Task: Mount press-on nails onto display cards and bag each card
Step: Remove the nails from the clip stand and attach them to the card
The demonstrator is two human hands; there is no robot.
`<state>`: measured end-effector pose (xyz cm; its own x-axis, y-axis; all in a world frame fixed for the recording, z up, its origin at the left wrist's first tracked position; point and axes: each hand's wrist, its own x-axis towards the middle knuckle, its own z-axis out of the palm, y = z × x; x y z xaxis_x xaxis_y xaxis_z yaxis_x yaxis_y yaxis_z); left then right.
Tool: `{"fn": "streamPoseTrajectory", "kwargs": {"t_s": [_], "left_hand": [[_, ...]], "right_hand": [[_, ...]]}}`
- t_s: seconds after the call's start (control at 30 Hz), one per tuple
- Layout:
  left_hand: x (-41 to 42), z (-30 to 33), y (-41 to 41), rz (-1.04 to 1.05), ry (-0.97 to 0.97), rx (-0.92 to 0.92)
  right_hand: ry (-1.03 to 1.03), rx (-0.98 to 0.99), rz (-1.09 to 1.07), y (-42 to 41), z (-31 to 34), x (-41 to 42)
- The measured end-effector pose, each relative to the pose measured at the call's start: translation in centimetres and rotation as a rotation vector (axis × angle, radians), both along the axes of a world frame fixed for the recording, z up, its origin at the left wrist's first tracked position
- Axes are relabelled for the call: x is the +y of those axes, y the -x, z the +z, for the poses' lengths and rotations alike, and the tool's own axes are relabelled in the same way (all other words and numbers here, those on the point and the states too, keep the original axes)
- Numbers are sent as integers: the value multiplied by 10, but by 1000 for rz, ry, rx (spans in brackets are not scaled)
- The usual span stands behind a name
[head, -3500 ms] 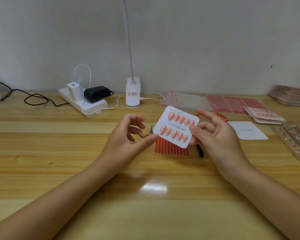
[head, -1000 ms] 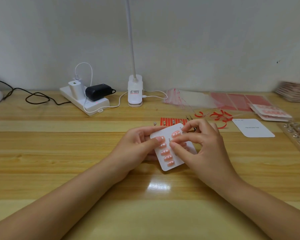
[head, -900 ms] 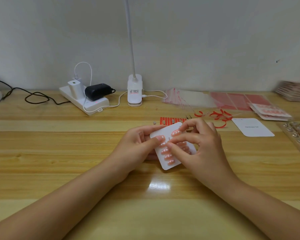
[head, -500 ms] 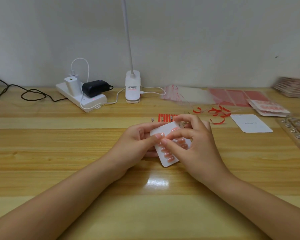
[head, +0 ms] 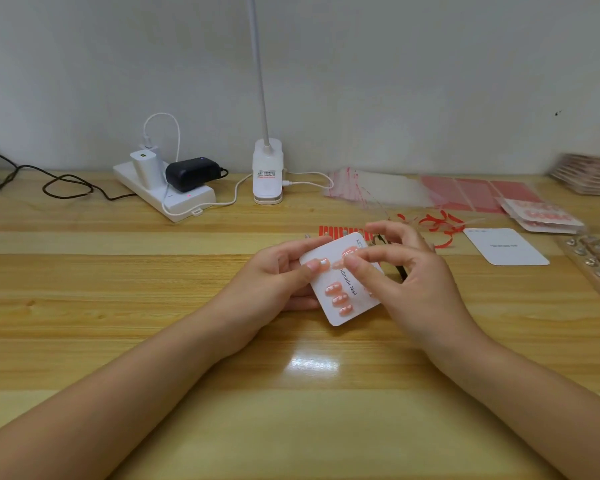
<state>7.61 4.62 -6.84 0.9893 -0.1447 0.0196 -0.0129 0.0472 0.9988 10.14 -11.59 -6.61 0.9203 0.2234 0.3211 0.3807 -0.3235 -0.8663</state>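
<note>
While both hands work over the table's middle:
Card: display card (head: pixel 340 308), pink press-on nails (head: pixel 338 299) mounted; left hand (head: pixel 274 282) grips its left edge, thumb on top.
Right hand (head: pixel 406 282): fingertips pinching at a nail.
Progress: card apparently nearly filled; bagging remains.
Supplies: clear bags (head: pixel 378 188) at far edge, blank card (head: pixel 506 245) toward right edge.
Room: bare wood toward near edge.

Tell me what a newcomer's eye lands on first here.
The white display card of pink press-on nails, held at the table's centre: the left hand grips its left edge while the right hand presses a nail near its top. Behind stand a white power strip and a lamp base.
</note>
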Motion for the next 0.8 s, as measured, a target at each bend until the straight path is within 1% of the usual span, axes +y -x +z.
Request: {"fn": "streamPoseTrajectory", "kwargs": {"t_s": [0.2,0.37,0.5,0.67,0.8], "left_hand": [[1,-1,-1,-17,0,8],[1,-2,-2,-15,-17,7],[0,-3,-2,-7,-24,1],[2,-3,-2,-11,-25,5],[1,-3,-1,-20,-15,5]], "right_hand": [[57,81,19,-3,-5,2],[36,113,30,-3,-4,3],[-15,174,48,-3,-3,2],[65,132,20,-3,-5,3],[54,122,-1,-3,-7,5]]}}
